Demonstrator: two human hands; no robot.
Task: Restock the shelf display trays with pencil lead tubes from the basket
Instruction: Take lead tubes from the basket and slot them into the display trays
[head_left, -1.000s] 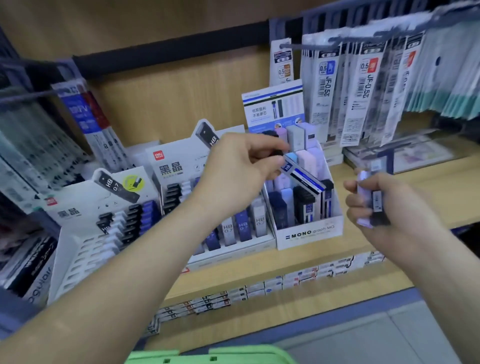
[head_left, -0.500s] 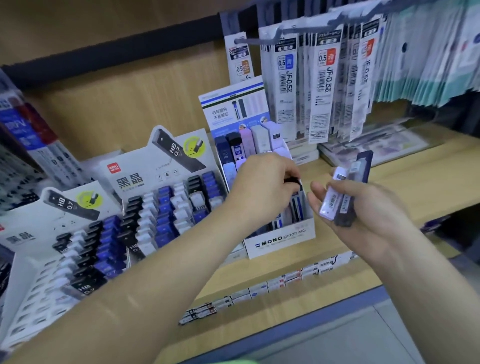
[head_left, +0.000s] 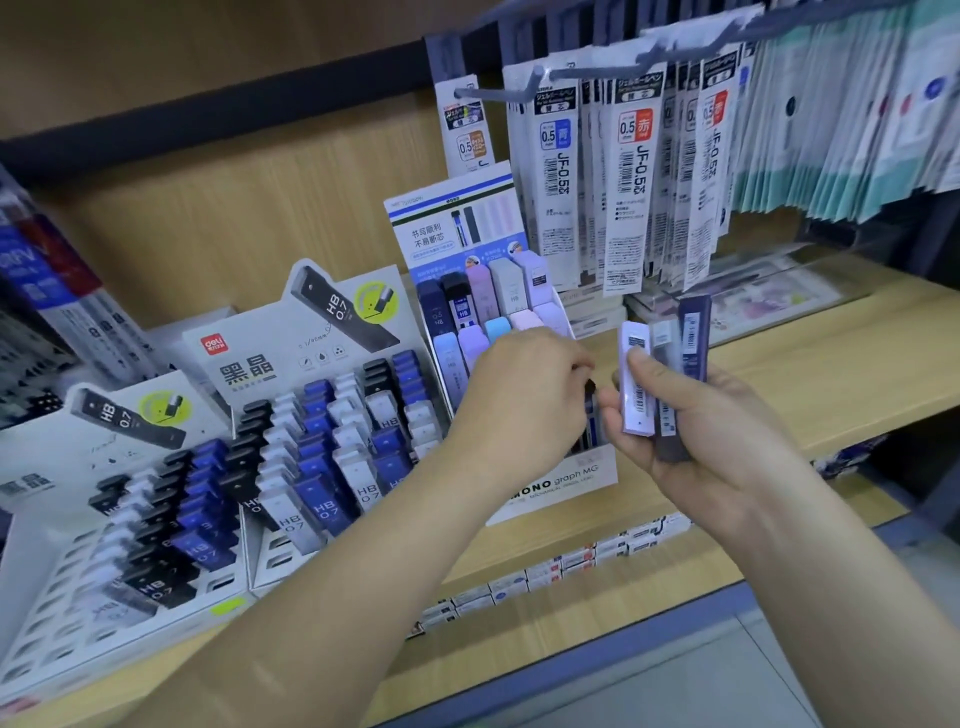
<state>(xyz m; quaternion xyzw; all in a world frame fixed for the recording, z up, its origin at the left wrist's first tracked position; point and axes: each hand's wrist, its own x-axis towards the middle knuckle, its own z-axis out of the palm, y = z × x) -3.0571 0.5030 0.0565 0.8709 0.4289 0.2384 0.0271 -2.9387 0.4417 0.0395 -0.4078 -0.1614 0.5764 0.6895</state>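
The white MONO display tray (head_left: 563, 484) stands on the wooden shelf (head_left: 841, 374), with pastel and dark lead tubes (head_left: 485, 299) upright in its back rows. My left hand (head_left: 524, 402) reaches into the tray's front right part. Its curled fingers pinch the black top of a dark tube (head_left: 590, 388) that sits low in the tray. Just to the right, my right hand (head_left: 706, 447) holds three tubes upright: a lilac one (head_left: 635, 387), a grey one (head_left: 666, 364) and a dark navy one (head_left: 694, 338). The basket is out of view.
Two white Deli trays (head_left: 244, 364) (head_left: 62, 457) with several black, blue and white HB 0.7 tubes fill the shelf to the left. Pen refill packs (head_left: 631, 171) hang on hooks above the MONO tray. Flat packets (head_left: 769, 296) lie at the back right.
My left hand has brought its dark tube down into the front of the MONO tray. My right hand has moved in beside it and now shows three tubes upright.
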